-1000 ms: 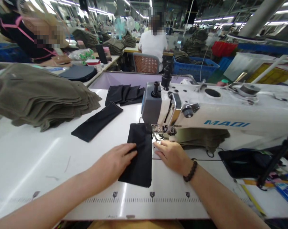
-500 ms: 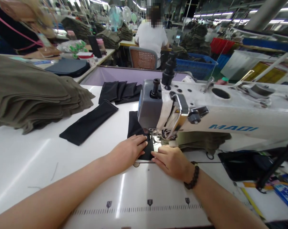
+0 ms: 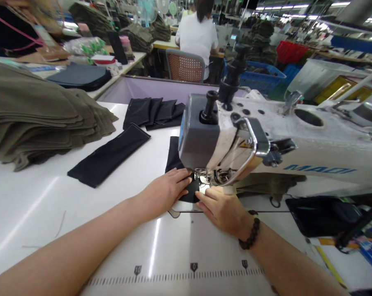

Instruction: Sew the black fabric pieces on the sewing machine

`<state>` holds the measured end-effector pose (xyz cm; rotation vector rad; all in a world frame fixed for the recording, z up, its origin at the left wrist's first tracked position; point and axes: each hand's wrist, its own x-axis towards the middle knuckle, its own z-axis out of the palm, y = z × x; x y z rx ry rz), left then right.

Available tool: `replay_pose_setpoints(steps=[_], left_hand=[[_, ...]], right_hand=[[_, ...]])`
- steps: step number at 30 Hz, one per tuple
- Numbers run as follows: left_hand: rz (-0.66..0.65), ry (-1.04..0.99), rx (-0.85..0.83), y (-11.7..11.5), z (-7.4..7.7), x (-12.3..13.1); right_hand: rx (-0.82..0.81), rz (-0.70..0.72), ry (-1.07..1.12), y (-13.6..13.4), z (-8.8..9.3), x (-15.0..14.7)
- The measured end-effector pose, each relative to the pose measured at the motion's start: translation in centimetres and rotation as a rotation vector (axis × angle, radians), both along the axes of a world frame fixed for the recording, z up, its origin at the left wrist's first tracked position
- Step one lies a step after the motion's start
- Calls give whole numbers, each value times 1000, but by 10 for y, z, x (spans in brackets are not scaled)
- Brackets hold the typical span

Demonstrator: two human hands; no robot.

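Observation:
A black cloth piece (image 3: 191, 192) lies under the needle area of the white and grey sewing machine (image 3: 201, 131). My left hand (image 3: 166, 191) rests flat on its left part, fingers stretched toward the presser foot. My right hand (image 3: 224, 207), with a dark bead bracelet at the wrist, touches the cloth's right edge with its fingertips; the fingers are extended and slightly apart. Another black cloth piece (image 3: 108, 156) lies flat to the left. Several more black pieces (image 3: 156, 113) overlap behind it.
A tall pile of olive cloth (image 3: 44, 115) stands at the left. More olive cloth (image 3: 266, 185) lies behind the machine arm. A black tray (image 3: 315, 213) is at the right. Ahead, a person in white (image 3: 195, 35) sits on a chair (image 3: 186, 65).
The view has shifted a little, so the machine head appears larger and nearer. The black cloth's near edge sits slightly farther from me. Both hands stay nearly in place.

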<state>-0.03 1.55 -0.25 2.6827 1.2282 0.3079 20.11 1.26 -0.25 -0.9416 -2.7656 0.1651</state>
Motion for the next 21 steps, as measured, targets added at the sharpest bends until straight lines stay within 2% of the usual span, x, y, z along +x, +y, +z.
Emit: replay_pose_setpoints(steps=[9, 21], left_hand=[[-5, -9, 17, 2, -5, -2], [-34, 16, 41, 3, 0, -1]], right_hand=[[-23, -3, 1, 0, -1, -1], [-10, -15, 3, 1, -2, 0]])
